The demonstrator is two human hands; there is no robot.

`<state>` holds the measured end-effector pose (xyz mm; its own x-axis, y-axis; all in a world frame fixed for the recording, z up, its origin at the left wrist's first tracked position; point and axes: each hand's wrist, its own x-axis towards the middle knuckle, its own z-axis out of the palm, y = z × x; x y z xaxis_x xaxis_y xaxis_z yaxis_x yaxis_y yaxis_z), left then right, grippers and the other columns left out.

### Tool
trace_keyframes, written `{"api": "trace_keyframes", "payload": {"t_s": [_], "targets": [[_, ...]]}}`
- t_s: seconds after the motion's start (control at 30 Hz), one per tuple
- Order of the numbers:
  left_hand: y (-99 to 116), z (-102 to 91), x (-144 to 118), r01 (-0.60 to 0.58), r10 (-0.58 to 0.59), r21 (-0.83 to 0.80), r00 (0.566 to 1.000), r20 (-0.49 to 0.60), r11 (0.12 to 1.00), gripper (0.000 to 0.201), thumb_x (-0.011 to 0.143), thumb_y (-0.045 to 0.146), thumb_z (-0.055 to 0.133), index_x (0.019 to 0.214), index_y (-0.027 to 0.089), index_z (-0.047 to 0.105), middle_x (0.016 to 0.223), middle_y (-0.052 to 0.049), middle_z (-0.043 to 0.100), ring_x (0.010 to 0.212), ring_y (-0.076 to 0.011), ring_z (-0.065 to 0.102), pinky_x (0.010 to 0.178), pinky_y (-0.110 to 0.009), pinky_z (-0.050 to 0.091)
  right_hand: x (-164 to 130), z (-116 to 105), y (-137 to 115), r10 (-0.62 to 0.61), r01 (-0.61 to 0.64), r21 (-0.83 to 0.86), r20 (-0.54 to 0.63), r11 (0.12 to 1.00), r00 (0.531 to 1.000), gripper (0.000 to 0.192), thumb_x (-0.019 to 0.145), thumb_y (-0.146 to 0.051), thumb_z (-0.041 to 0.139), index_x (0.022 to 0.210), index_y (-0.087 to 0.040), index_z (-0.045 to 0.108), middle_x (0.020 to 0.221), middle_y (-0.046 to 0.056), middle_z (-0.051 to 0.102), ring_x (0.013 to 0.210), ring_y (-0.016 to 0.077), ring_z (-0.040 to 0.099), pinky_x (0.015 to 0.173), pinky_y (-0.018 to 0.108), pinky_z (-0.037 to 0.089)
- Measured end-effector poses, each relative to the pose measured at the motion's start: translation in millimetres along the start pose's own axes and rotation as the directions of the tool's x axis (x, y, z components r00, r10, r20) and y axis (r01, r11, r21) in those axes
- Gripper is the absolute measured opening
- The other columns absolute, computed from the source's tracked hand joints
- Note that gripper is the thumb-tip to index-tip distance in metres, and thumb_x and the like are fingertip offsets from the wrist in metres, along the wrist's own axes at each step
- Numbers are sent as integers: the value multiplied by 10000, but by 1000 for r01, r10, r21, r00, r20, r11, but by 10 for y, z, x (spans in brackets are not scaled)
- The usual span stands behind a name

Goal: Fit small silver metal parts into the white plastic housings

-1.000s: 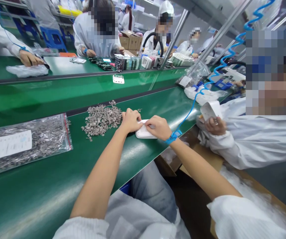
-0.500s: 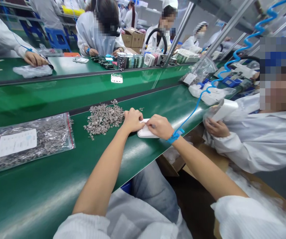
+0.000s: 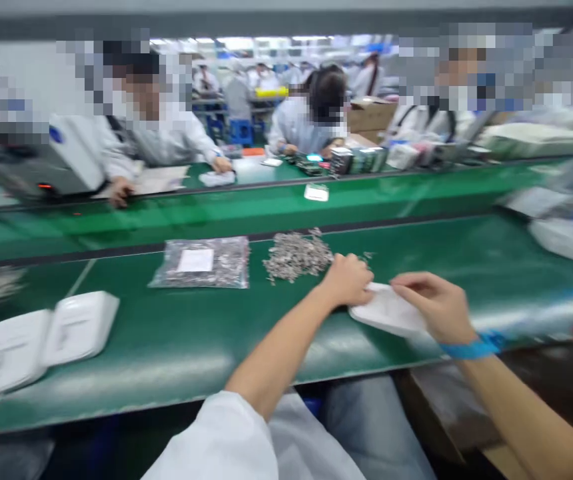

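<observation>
On the green work surface lies a white plastic casing (image 3: 389, 308), slightly blurred. My left hand (image 3: 349, 280) is closed on its left end, fingers bent over the edge. At the right end my right hand (image 3: 436, 307), a blue wrist band below it, has its fingers curled round the casing; the fingertips are partly hidden. Just left of my left hand is a heap of small metal clips (image 3: 297, 257), with a few loose ones beyond my hand. A clear bag of similar metal parts (image 3: 229, 263) with a white label lies further left.
Two white casings (image 3: 79, 327) rest side by side at the left of the green bench (image 3: 176, 353). Behind runs a raised green ledge (image 3: 246, 210) carrying a small white part (image 3: 316, 193). Co-workers sit beyond it. Plastic bags (image 3: 566, 233) lie at far right.
My view has swung left and levelled, bringing the two white casings into sight. My right hand has lifted and opened slightly over the casing; my left hand keeps its hold.
</observation>
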<state>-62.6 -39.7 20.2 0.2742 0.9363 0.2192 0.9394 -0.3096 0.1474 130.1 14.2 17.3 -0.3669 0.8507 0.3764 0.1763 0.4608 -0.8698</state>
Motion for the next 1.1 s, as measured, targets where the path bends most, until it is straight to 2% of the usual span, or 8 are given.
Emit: {"api": "trace_keyframes", "payload": {"t_s": [0.07,0.13,0.23,0.33,0.43,0.6,0.97,1.1], "targets": [[16,-44,-292,27,-27,40,1000,-9,999,255,867,376,542,871,161,679,977,-111,651,1027,-277,498,787,-420,315,-116,107,-30,26,-31,112,44,993,999,210,684,-373,844,747,-221,712,835,44,731,804,215,673,765,346,558],[31,-74,-666,124,-124,26,992,-19,992,244,862,391,556,845,171,662,953,-90,635,1010,-256,493,784,-408,305,-279,268,-143,-2,-27,183,158,983,987,202,697,-364,846,730,-219,709,850,55,730,812,216,678,753,333,561],[61,-135,-1225,288,-289,-29,956,-55,957,235,833,419,611,817,187,642,912,-55,615,978,-227,493,787,-397,292,-524,539,-430,-88,4,264,308,964,947,177,739,-350,821,723,-215,709,827,66,727,796,217,681,729,332,562],[61,-190,-1552,389,-393,-58,915,-95,919,188,825,375,638,790,191,631,884,-38,607,963,-214,502,802,-397,284,-619,760,-643,-144,26,327,341,945,929,178,758,-345,802,713,-207,698,784,66,724,773,216,678,733,349,556],[51,-179,-1635,418,-427,-88,895,-132,904,157,830,327,642,755,191,617,858,-32,600,951,-206,509,822,-395,284,-604,858,-666,-126,1,366,318,931,939,170,755,-326,807,728,-201,695,780,59,724,761,204,673,727,348,548],[61,-95,-1630,417,-437,-132,872,-219,899,118,802,284,679,750,195,622,822,-15,575,907,-193,511,821,-386,288,-609,850,-610,-99,-37,469,262,882,960,134,750,-259,813,738,-202,692,789,42,722,772,182,674,736,329,544],[23,-127,-1624,434,-492,-287,852,-178,854,100,799,251,730,770,202,648,806,6,551,912,-180,524,837,-365,307,-608,821,-619,-144,13,483,235,875,961,103,777,-212,782,749,-210,683,797,34,718,796,182,673,746,338,540],[43,-100,-1628,396,-448,-233,860,-245,888,95,799,253,716,771,197,644,788,0,537,881,-184,510,825,-370,302,-620,805,-631,-156,24,479,238,877,959,99,793,-212,771,759,-214,678,799,37,714,797,186,669,745,345,540]]}}
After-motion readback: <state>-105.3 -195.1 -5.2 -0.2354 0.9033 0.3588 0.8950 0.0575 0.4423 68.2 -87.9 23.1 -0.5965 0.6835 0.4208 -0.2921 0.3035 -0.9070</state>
